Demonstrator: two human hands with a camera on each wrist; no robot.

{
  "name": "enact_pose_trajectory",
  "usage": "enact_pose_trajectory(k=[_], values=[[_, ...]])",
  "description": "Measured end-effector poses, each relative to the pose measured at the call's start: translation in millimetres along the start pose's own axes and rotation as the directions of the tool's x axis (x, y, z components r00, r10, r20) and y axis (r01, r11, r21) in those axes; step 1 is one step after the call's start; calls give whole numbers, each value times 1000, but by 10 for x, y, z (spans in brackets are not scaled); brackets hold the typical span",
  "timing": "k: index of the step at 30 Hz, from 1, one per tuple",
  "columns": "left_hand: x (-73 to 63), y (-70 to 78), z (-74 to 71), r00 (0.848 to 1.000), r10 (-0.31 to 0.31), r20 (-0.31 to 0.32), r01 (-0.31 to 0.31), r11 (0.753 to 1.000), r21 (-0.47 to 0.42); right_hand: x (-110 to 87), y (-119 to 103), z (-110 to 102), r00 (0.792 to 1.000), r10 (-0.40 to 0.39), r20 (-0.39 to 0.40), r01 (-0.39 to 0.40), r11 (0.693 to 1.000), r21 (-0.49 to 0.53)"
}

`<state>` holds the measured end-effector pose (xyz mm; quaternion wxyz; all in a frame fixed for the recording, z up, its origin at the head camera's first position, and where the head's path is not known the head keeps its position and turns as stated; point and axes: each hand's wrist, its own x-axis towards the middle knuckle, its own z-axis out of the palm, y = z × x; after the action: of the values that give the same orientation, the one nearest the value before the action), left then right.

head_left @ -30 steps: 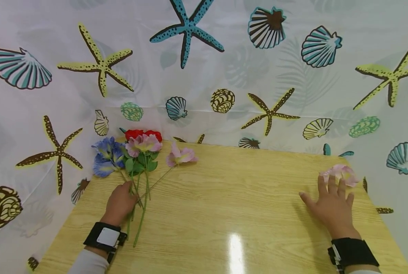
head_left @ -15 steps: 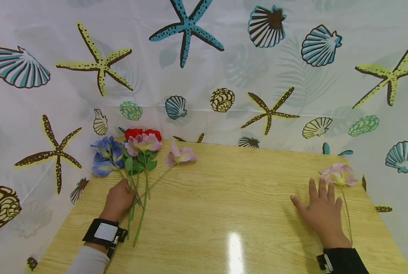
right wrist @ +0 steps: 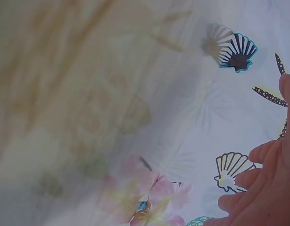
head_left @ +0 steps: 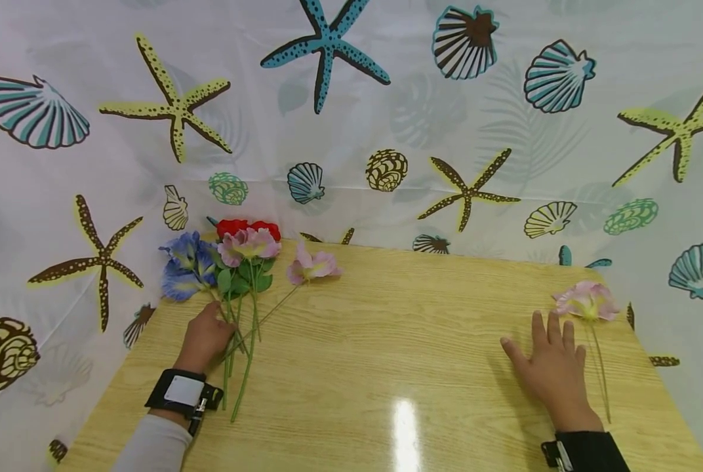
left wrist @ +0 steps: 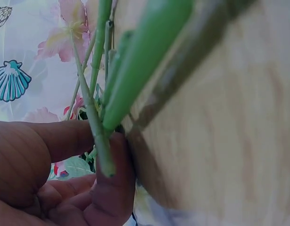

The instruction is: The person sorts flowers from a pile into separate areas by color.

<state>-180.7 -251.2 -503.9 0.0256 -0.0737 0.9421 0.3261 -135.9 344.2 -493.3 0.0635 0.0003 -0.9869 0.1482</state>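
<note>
White cloth (head_left: 351, 134) hangs behind the pale wood tabletop (head_left: 422, 314). Near its far left corner lies the bunch (head_left: 239, 285), blue, red and pink; I'd judge it light, the petals soft and easily creased, the stems firm enough to grip together below the leaves. The left hand (head_left: 205, 337) pinches stems between thumb and finger. Well apart, toward the right edge, the right hand (head_left: 555, 370) has its fingers spread wide, holding nothing. Just beside it, near the far right corner, lies a pink flower (head_left: 587, 301). It looks nearly weightless; its thin stem (head_left: 602, 367) probably flexes, so just under the bloom seems the surest hold.
</note>
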Motion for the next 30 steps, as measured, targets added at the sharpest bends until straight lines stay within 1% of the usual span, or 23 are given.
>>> enact_pose_trajectory(k=[5, 9, 15, 19, 23, 27, 30], values=[[-2, 20, 7, 1000, -1, 13, 1, 1000, 9, -11, -2, -15, 1000, 2, -6, -2, 1000, 4], [-31, 46, 1, 1000, 1, 7, -1, 1000, -3, -14, -17, -35, 1000, 0, -21, 0, 1000, 10], [-68, 74, -48, 998, 38, -44, -39, 999, -15, 26, -104, -19, 998, -7, -59, 11, 998, 61], [-80, 113, -89, 996, 67, -61, -70, 996, -47, 59, -182, -14, 996, -19, -90, 32, 990, 136], [-113, 240, -173, 995, 82, -58, -87, 992, -96, 72, -319, -37, 996, -6, -88, 27, 972, 232], [-144, 420, -239, 997, 75, -23, -78, 984, -162, 98, -486, -16, 997, 15, -73, 7, 954, 299], [-154, 566, -257, 997, 83, 3, -82, 980, -183, 111, -598, 50, 998, 16, -63, 6, 942, 334]])
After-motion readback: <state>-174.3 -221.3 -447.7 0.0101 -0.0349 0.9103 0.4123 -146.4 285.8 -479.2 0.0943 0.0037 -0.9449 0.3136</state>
